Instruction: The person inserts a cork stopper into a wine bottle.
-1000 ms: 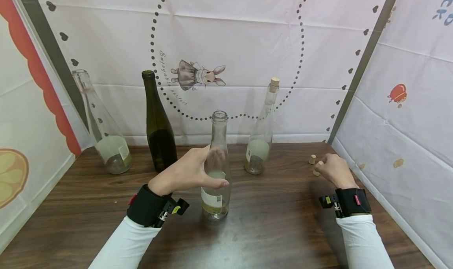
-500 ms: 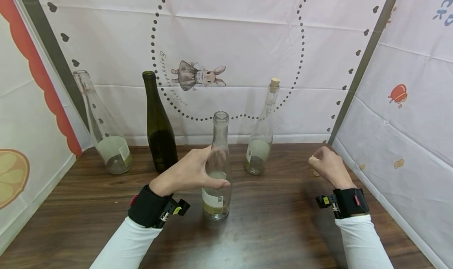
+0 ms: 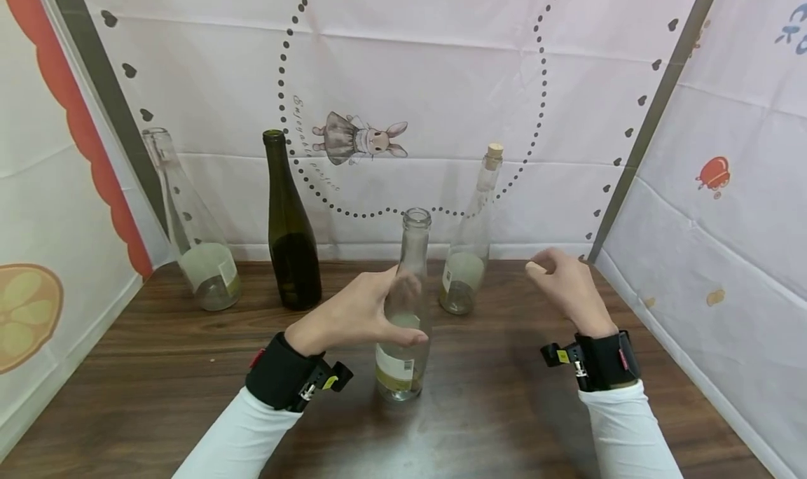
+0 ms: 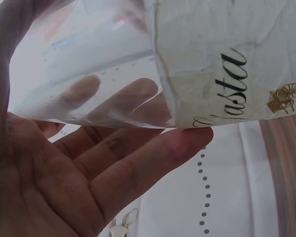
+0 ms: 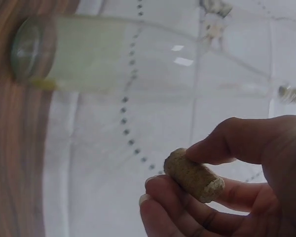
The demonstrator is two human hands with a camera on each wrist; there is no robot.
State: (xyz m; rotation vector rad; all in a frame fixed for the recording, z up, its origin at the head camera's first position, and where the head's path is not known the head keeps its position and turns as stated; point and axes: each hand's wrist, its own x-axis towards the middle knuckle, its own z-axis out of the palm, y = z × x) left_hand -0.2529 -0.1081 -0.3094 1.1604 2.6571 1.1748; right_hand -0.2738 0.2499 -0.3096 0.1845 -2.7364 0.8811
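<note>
2 hands, left hand [image 3: 353,314] gripping bottle [image 3: 405,311], right hand [image 3: 567,286] pinching cork [image 5: 193,175]

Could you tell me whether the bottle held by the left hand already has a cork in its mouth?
No, the bottle gripped by the left hand has an open mouth in the head view.

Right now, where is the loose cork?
The cork is pinched in the right hand, raised above the table, right of the open clear bottle that the left hand grips.

Your head camera looks forward and down over the table [image 3: 479,409]; each wrist camera sits close at its hand, the left sharing the clear bottle [image 3: 403,325] [image 4: 222,59]
</note>
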